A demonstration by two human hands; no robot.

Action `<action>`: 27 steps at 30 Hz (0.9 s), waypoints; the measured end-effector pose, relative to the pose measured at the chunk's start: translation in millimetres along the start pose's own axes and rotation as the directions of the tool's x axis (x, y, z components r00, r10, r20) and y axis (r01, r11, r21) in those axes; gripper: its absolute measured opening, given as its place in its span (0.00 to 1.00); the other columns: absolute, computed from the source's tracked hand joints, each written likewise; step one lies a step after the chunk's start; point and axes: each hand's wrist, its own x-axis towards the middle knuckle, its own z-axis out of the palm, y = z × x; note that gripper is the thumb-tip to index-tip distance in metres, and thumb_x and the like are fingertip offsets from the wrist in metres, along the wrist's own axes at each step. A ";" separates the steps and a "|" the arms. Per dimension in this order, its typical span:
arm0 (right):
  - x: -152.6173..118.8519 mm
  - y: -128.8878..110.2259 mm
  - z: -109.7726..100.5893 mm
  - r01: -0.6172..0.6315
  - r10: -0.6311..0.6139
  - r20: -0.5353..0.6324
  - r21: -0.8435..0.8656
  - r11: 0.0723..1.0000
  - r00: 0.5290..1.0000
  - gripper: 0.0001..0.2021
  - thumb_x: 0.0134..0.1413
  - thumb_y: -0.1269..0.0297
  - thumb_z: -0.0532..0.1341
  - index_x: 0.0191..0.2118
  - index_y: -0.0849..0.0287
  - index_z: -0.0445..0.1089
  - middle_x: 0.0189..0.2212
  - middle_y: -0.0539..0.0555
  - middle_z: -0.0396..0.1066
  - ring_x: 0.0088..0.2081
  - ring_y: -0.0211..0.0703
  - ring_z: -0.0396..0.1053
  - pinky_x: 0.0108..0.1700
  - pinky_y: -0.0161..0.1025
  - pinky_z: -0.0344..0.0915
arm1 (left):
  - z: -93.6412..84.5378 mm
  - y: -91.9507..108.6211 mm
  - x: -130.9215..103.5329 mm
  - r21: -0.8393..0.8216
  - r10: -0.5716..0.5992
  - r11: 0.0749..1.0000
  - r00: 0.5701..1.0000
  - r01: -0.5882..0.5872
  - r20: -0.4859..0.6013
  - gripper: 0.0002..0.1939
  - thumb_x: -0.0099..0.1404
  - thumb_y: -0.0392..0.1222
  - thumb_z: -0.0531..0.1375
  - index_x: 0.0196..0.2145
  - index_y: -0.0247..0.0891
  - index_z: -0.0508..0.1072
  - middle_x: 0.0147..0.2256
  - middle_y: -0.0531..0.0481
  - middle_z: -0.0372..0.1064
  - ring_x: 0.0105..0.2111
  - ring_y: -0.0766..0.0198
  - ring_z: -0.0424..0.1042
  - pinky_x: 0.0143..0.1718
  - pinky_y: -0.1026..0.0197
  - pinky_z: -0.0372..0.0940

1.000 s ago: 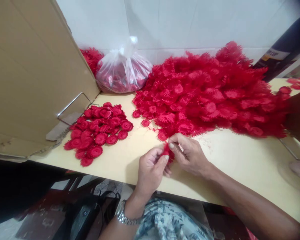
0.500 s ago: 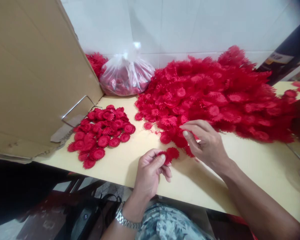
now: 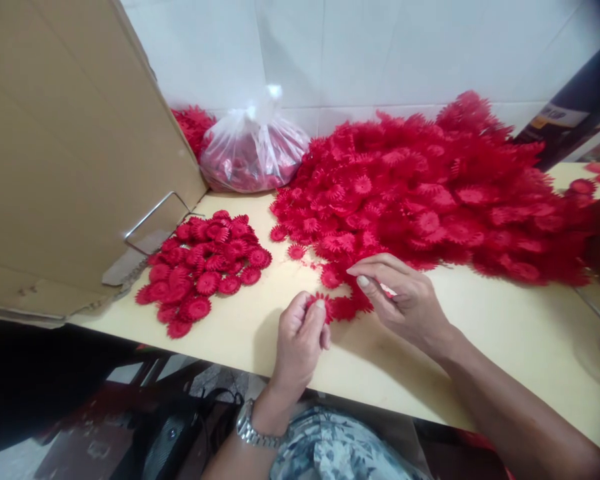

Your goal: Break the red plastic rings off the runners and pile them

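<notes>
My left hand [image 3: 300, 337], with a metal watch on its wrist, pinches a red toothed flower piece [image 3: 321, 305] between thumb and fingers. To its right, my right hand [image 3: 397, 293] has its fingers drawn together, with a bit of red showing inside the curled fingers; what it is cannot be made out. Beneath and between the hands lie loose red pieces [image 3: 347, 307]. A big heap of red flower pieces [image 3: 420, 193] spreads behind my right hand. A smaller pile of thicker red flowers [image 3: 205, 260] lies left of my left hand.
A tied clear plastic bag [image 3: 255, 150] of red pieces stands against the tiled wall. A large cardboard box [image 3: 75, 153] with a bent metal wire [image 3: 147, 217] borders the left side. A dark object [image 3: 570, 113] leans at the back right. The table's front edge lies below my hands.
My right hand has moved a little left and down, closer to my left hand. The fingers of my left hand have curled in more, and its flower piece now faces up more.
</notes>
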 end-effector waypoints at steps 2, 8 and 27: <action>-0.6 -2.8 -0.4 -0.005 0.005 0.015 0.023 1.000 1.000 0.09 0.58 0.71 0.54 0.37 0.59 0.71 0.32 0.57 0.73 0.34 0.40 0.71 0.34 0.36 0.69 | 0.2 1.2 0.9 -0.029 -0.008 1.000 1.000 0.009 0.021 0.18 0.59 0.51 0.58 0.22 0.38 0.56 0.15 0.62 0.50 0.13 0.76 0.54 0.15 0.72 0.48; -0.3 -16.6 -8.9 -0.061 0.044 0.143 0.119 0.991 0.989 0.06 0.58 0.70 0.56 0.34 0.60 0.70 0.26 0.53 0.70 0.29 0.36 0.67 0.30 0.34 0.64 | 2.1 1.1 2.0 -0.024 0.024 0.999 0.999 -0.023 0.041 0.22 0.57 0.53 0.60 0.18 0.37 0.55 0.15 0.60 0.50 0.13 0.76 0.53 0.14 0.70 0.45; -0.7 -16.9 -5.1 -0.222 0.179 0.214 0.199 0.954 0.960 0.07 0.53 0.73 0.55 0.25 0.59 0.61 0.21 0.48 0.60 0.23 0.33 0.58 0.25 0.32 0.55 | -3.7 4.2 -5.2 0.148 0.002 0.989 0.986 -0.027 0.168 0.15 0.59 0.51 0.59 0.23 0.37 0.65 0.14 0.56 0.61 0.15 0.73 0.56 0.17 0.69 0.52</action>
